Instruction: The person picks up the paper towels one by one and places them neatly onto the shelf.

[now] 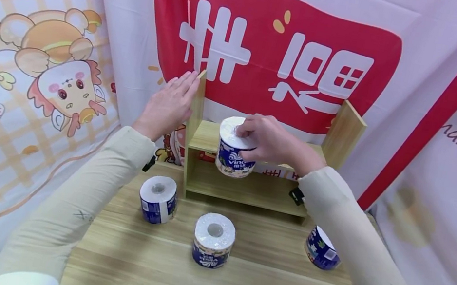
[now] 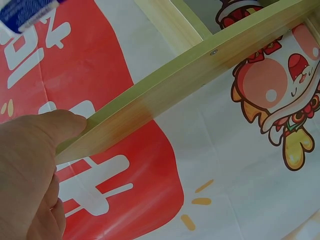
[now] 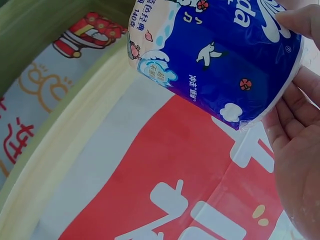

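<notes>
My right hand (image 1: 270, 141) holds a wrapped toilet roll (image 1: 229, 160) upright in front of the wooden shelf (image 1: 247, 192). Its fingers reach the roll's white top end near the core, and the thumb presses the blue printed side, which also fills the top of the right wrist view. My left hand (image 1: 171, 104) grips the upper end of the shelf's left side panel (image 2: 145, 97), thumb against the panel's edge and the other fingers beyond it. Three more toilet rolls stand on the table: one at left (image 1: 158, 199), one in the middle (image 1: 213, 241), one at right (image 1: 322, 248), partly behind my right sleeve.
The shelf has two levels and tall side panels, and stands at the back of the wooden table (image 1: 147, 268). Behind it hangs a white cloth with a red printed sign (image 1: 264, 49). Patterned cloth (image 1: 16, 106) covers the left side.
</notes>
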The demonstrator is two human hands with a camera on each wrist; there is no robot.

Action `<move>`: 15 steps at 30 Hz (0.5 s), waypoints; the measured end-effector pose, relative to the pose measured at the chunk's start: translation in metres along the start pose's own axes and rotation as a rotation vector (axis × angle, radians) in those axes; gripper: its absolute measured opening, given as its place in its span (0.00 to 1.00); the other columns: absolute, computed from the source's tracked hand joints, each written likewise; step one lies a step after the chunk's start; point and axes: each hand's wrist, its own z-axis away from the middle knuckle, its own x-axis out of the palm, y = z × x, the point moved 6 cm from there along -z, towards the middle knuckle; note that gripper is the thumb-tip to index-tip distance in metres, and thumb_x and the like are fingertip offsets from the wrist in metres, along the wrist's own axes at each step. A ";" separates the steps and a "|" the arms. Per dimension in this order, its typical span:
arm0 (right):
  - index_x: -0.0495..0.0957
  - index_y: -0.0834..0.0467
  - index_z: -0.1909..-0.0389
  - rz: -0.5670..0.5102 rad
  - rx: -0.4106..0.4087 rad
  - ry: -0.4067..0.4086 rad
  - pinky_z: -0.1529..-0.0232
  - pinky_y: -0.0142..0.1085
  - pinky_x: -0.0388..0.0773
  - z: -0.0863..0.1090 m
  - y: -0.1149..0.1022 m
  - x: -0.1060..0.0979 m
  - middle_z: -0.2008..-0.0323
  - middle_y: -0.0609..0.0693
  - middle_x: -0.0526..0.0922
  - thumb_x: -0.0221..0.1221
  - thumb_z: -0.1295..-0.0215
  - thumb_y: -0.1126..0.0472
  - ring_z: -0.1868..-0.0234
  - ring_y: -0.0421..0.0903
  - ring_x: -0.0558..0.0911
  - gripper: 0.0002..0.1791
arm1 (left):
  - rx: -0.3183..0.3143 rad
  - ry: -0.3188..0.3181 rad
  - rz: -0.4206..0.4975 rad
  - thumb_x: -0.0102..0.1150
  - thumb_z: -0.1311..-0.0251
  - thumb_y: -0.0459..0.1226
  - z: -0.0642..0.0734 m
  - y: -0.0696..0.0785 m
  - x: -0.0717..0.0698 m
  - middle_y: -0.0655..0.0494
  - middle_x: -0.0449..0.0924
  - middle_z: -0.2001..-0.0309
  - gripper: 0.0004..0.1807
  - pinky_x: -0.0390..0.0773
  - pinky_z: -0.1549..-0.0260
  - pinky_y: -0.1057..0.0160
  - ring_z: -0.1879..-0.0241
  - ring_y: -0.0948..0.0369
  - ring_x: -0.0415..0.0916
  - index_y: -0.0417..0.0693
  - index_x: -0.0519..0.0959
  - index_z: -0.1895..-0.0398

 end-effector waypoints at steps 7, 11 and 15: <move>0.86 0.55 0.44 -0.018 0.028 0.035 0.47 0.42 0.89 -0.015 0.002 -0.005 0.45 0.53 0.85 0.76 0.40 0.54 0.45 0.49 0.81 0.23 | -0.002 0.002 0.000 0.65 0.30 0.36 0.001 0.000 0.000 0.40 0.48 0.14 0.48 0.56 0.18 0.48 0.14 0.45 0.47 0.37 0.47 0.15; 0.86 0.55 0.43 -0.023 0.033 0.055 0.46 0.42 0.88 -0.023 0.003 -0.008 0.45 0.54 0.85 0.75 0.39 0.54 0.45 0.49 0.81 0.24 | -0.005 0.006 0.003 0.64 0.30 0.36 0.002 0.000 0.000 0.41 0.48 0.14 0.48 0.56 0.18 0.48 0.14 0.45 0.47 0.37 0.47 0.15; 0.85 0.56 0.41 -0.028 0.041 0.062 0.44 0.43 0.88 -0.029 0.005 -0.009 0.44 0.54 0.84 0.75 0.38 0.55 0.44 0.49 0.80 0.24 | -0.004 0.001 0.003 0.63 0.29 0.36 0.002 0.000 0.000 0.41 0.48 0.14 0.47 0.56 0.18 0.48 0.14 0.45 0.47 0.37 0.47 0.15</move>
